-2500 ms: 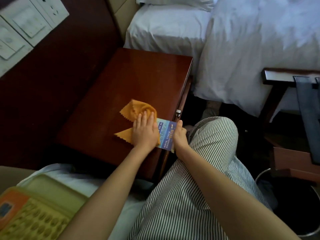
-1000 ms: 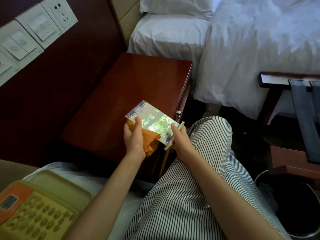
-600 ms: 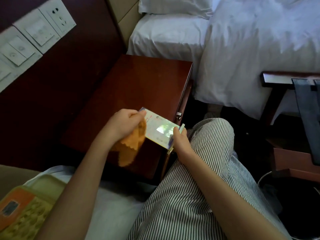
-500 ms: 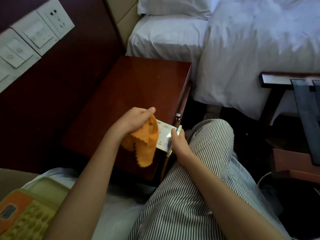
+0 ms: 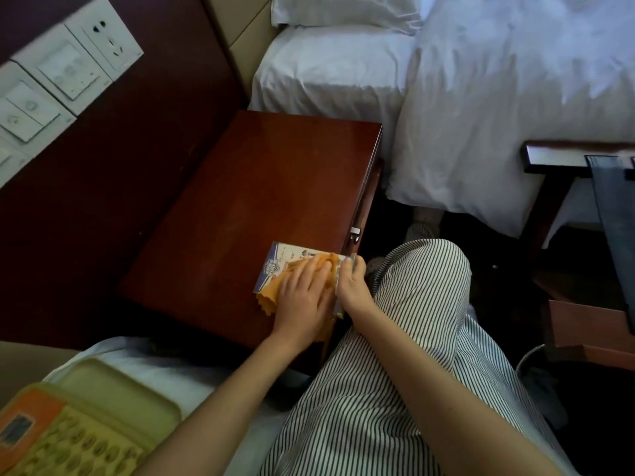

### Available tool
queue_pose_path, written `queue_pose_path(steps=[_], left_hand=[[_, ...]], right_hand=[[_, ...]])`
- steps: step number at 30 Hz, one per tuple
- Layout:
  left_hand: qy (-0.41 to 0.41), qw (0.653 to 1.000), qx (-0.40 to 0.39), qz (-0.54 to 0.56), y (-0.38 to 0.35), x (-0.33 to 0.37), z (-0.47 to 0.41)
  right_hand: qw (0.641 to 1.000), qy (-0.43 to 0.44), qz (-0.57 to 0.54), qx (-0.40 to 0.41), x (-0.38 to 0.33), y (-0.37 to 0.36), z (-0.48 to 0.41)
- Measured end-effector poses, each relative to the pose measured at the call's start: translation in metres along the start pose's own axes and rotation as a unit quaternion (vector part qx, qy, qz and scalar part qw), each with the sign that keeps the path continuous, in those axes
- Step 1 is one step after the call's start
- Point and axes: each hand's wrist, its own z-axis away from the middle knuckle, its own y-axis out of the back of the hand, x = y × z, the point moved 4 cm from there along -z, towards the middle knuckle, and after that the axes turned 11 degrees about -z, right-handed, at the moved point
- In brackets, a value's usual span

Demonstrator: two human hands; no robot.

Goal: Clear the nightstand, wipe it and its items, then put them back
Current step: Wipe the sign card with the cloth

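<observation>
Our left hand [image 5: 304, 297] presses the orange cloth [image 5: 269, 297] flat on the card [image 5: 285, 255], at 5 o'clock on the nightstand [image 5: 257, 187]. Our right hand [image 5: 354, 290] pinches the card's edge.

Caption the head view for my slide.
Left hand presses orange cloth onto a card on the nightstand; right hand pinches its edge.

The nightstand [image 5: 261, 201] is polished reddish wood, smooth and glossy, with a small shiny metal catch [image 5: 355, 231] on its front edge. On its near corner my cloth [image 5: 268, 297] is soft, matt orange fabric with a zigzag-cut edge, lying over a printed paper card [image 5: 285, 255]. Beyond the nightstand the bedding [image 5: 481, 97] is creased white cloth.
</observation>
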Motion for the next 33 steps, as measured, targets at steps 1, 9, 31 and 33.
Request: queue_pose_path(steps=[1, 9, 31, 33], left_hand=[[-0.021, 1.0, -0.003, 0.007, -0.001, 0.003, 0.002], [0.146, 0.986, -0.052, -0.066, 0.001, -0.047, -0.014], [0.0, 0.997, -0.076, -0.008, -0.002, 0.026, -0.028], [-0.03, 0.995, -0.083, 0.055, 0.005, 0.016, -0.017]], right_hand=[[1.0, -0.002, -0.01, -0.002, 0.0, 0.001, -0.001], [0.999, -0.021, -0.003, -0.027, 0.006, -0.001, -0.004], [0.999, 0.015, -0.04, -0.011, -0.001, 0.0, -0.002], [0.999, 0.013, -0.044, -0.019, -0.001, 0.003, -0.002]])
